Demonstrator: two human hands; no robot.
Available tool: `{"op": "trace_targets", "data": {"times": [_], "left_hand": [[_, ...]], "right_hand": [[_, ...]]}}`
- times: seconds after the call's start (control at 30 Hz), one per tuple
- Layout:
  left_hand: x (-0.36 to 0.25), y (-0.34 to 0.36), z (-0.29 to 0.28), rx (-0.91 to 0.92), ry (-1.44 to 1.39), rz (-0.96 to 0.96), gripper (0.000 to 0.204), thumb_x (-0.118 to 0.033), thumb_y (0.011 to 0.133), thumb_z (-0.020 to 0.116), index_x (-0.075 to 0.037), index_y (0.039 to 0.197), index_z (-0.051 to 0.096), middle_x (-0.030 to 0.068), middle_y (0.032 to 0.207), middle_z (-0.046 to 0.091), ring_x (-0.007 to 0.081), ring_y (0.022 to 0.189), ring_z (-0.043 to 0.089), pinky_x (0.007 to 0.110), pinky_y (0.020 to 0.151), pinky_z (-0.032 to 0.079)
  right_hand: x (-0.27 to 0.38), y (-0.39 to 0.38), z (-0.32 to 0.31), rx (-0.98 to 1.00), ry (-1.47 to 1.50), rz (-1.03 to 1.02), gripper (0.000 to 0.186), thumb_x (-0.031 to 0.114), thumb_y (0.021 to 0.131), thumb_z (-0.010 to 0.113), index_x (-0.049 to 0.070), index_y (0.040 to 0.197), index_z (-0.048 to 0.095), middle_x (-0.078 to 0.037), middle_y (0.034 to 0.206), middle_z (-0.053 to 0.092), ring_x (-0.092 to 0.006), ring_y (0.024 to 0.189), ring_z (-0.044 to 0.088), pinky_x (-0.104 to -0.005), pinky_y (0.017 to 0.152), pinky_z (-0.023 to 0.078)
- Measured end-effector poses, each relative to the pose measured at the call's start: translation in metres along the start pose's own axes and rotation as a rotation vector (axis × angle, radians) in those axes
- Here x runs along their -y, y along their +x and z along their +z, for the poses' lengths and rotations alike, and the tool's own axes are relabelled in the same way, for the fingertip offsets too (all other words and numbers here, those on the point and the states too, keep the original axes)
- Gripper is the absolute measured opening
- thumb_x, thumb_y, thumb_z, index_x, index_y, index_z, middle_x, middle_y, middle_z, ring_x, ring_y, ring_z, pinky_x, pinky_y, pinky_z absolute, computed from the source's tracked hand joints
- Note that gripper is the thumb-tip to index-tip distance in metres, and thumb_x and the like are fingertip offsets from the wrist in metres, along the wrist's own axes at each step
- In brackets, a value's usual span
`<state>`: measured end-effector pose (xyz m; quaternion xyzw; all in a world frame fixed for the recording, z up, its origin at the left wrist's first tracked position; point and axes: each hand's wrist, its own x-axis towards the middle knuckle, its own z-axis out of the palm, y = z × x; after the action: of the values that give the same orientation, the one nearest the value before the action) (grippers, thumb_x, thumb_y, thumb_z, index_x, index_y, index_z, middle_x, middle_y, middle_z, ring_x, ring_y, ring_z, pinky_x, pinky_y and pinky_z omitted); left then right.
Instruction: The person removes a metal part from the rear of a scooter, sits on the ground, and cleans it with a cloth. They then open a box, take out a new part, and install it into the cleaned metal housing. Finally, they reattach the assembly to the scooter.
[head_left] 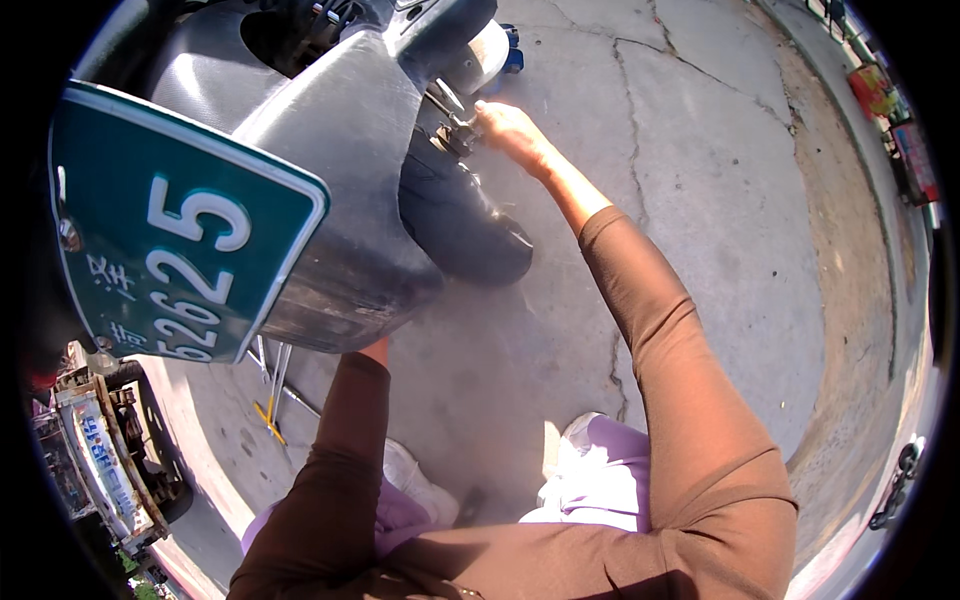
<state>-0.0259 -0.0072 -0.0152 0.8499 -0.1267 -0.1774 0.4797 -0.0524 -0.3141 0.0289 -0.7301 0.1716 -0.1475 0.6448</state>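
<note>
Counting one metal fitting [458,132], we place it at the right of a grey-black rear mudguard [345,130], just above the dark tyre [470,225]. Its slim rod [438,104] has its long axis slanting from upper left to lower right, the lower end toward our fingers; a thin bright lever [449,95] lies beside it on much the same slant.

Right hand [508,132]: fingers bunched narrow at the fitting's outer end — we cannot tell whether they grip it or only touch it. Left hand: hidden behind the mudguard, only a strip of wrist showing above the brown left sleeve [350,410]; we cannot tell its state.

Tyre: rounded end pointing to the lower right. Green plate [130,190], one, white-edged: tilted, its characters turned sideways to us, on the near left of the mudguard. Pale rounded part [487,58], one, above the fitting, with a blue object [513,48] beside it.

On the ground: long metal tools, one with a yellow handle [269,423], left of our white shoes [415,485]. Beneath all — grey, cracked concrete [720,260]. At far left, a weathered truck [105,460].
</note>
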Motion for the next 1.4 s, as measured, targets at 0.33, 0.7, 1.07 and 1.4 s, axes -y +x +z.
{"op": "trace_targets", "data": {"times": [0.33,0.7,1.07,1.4], "left_hand": [[-0.002,-0.002,-0.003,-0.007,-0.052,-0.034,0.032,-0.028,0.093,0.038,-0.007,0.11,0.054,0.0106,0.088,0.061,0.0212,0.067,0.059,0.037,0.056,0.05],[-0.027,0.036,-0.006,0.073,-0.215,-0.064,0.034,-0.028,0.096,0.036,-0.006,0.114,0.053,0.0108,0.09,0.061,0.0205,0.068,0.059,0.037,0.057,0.05],[0.003,0.021,-0.013,0.19,-0.452,-0.195,0.036,-0.029,0.098,0.034,-0.006,0.118,0.052,0.011,0.092,0.061,0.0197,0.068,0.059,0.036,0.057,0.05],[-0.014,0.035,0.015,0.238,-0.812,-0.109,0.034,-0.029,0.101,0.03,-0.008,0.108,0.055,0.0033,0.068,0.053,0.0132,0.049,0.048,0.027,0.041,0.036]], "right_hand": [[0.001,0.008,-0.006,-0.045,-0.345,0.039,0.044,0.041,0.096,0.044,-0.001,0.099,0.06,-0.018,0.094,0.065,-0.0278,0.088,0.061,-0.0378,0.079,0.046],[0.093,-0.093,-0.015,0.357,-0.478,-0.084,0.044,0.034,0.095,0.045,0.002,0.125,0.051,-0.013,0.116,0.058,-0.0201,0.107,0.055,-0.0346,0.089,0.047],[0.15,-0.146,0.014,0.439,-0.307,0.033,0.085,0.04,0.078,0.069,0.003,0.142,0.03,-0.018,0.135,0.049,-0.0279,0.122,0.049,-0.0389,0.1,0.04],[0.107,-0.148,0.029,0.095,-0.625,-0.042,0.05,0.026,0.082,0.066,-0.001,0.123,0.054,-0.018,0.119,0.06,-0.0234,0.11,0.056,-0.0358,0.09,0.045]]}}
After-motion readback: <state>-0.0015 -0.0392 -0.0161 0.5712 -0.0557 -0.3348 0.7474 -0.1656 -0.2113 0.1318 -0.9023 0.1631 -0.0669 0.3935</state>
